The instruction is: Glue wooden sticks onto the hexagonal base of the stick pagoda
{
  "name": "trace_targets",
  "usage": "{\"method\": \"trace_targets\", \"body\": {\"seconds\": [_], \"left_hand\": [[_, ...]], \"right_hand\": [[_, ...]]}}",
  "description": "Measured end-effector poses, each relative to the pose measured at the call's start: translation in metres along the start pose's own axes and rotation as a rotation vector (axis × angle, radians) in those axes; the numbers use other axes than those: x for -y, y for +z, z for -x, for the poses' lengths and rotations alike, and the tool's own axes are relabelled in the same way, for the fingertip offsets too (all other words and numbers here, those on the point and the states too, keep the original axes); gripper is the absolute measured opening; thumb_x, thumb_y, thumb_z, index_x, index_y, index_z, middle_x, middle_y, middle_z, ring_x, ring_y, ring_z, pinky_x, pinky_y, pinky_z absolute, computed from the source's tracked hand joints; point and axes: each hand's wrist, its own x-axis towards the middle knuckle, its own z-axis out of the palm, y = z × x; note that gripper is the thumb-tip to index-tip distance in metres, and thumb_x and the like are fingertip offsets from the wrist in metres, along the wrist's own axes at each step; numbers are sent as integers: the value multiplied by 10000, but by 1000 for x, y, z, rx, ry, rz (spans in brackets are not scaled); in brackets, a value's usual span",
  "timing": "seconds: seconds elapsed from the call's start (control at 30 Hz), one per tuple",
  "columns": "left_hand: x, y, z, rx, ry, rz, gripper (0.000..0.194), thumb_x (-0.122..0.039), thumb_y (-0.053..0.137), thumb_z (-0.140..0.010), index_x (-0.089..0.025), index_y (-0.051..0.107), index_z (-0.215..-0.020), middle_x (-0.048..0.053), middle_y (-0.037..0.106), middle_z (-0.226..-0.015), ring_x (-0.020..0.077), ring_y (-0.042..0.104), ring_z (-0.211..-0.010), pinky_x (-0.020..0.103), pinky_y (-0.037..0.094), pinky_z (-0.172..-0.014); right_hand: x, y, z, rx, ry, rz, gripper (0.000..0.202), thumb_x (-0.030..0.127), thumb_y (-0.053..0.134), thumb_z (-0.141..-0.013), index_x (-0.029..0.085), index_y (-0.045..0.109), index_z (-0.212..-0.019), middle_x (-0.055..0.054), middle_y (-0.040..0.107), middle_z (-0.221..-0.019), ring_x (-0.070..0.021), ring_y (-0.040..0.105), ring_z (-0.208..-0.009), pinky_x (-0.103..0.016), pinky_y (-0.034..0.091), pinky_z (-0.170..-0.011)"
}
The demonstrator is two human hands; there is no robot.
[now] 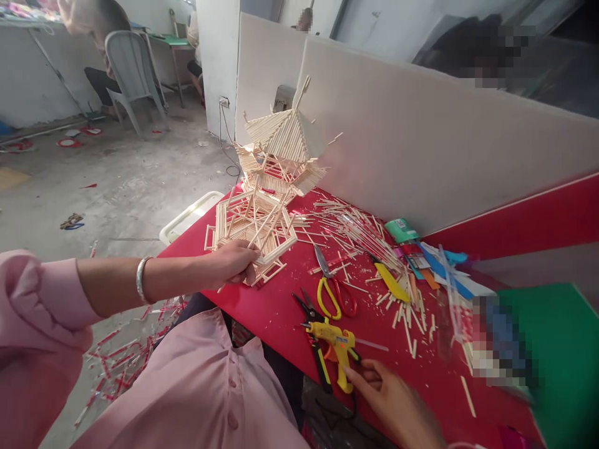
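Note:
My left hand [236, 260] is closed on the near edge of a six-sided frame [276, 234] built from thin wooden sticks. Behind it stands a pagoda model [285, 134] of the same sticks, with a peaked roof. On the near edge of the table, my right hand [390, 396] has curled fingers at the handle of a yellow hot glue gun [339, 346], the thumb against the grip. Beneath the glue gun lie pliers [322, 368] with black and yellow handles. Scissors [330, 284] with one yellow and one red handle lie just beyond.
Loose sticks [346, 221] are strewn over the red table [290, 318], with a yellow utility knife [392, 282] among them. A green-labelled container [401, 229] lies near the white partition [374, 125]. A white tray [187, 218] is beyond the left edge. Other people sit farther back.

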Motion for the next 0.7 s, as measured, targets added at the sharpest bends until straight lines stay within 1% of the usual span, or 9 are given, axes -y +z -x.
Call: {"method": "trace_targets", "body": {"seconds": [0.07,0.17,0.23,0.3,0.47,0.6,0.7], "left_hand": [[-2,1,3,-1,-2,0,243,-118,343,-962,-206,401,-743,-25,505,-368,71,260,-290,198,155,-361],[-1,1,3,-2,17,18,222,-128,343,-967,-203,411,-769,-27,510,-374,68,264,-288,195,147,-358],[1,0,0,-12,17,33,198,-141,346,-971,-203,418,-797,-31,513,-374,68,267,-281,194,135,-351],[4,0,-3,-8,17,43,185,-141,346,-968,-204,420,-811,-33,515,-373,69,269,-274,195,123,-345],[7,-1,-5,14,36,37,205,-119,350,-949,-200,426,-776,-28,524,-380,66,278,-275,189,140,-344],[6,-1,-5,16,34,35,205,-122,363,-942,-196,433,-764,-28,519,-380,65,275,-277,190,141,-349],[6,-1,-5,27,37,38,194,-139,361,-948,-196,438,-780,-28,518,-376,67,270,-276,192,129,-351]], "right_hand": [[-9,13,-1,-42,24,-87,512,689,619,-630,239,676,-867,-78,761,-840,-282,727,-791,-326,523,-649],[-11,24,-1,-85,67,-181,475,681,645,-601,250,648,-798,-80,752,-800,-302,727,-774,-355,531,-651],[-8,27,0,-73,87,-223,439,671,658,-590,260,634,-741,-77,744,-755,-313,726,-761,-364,533,-645],[-3,29,2,-53,84,-258,418,662,661,-593,266,636,-722,-70,738,-728,-314,725,-753,-365,536,-644],[5,37,4,-43,-11,-397,434,627,659,-609,257,699,-832,-47,740,-753,-291,720,-754,-349,550,-650],[1,40,2,-65,-50,-462,406,604,673,-591,237,712,-762,-57,736,-750,-289,712,-736,-347,560,-653],[-3,36,4,-111,-10,-527,431,607,672,-604,229,711,-805,-68,749,-811,-290,718,-785,-338,570,-680]]}}
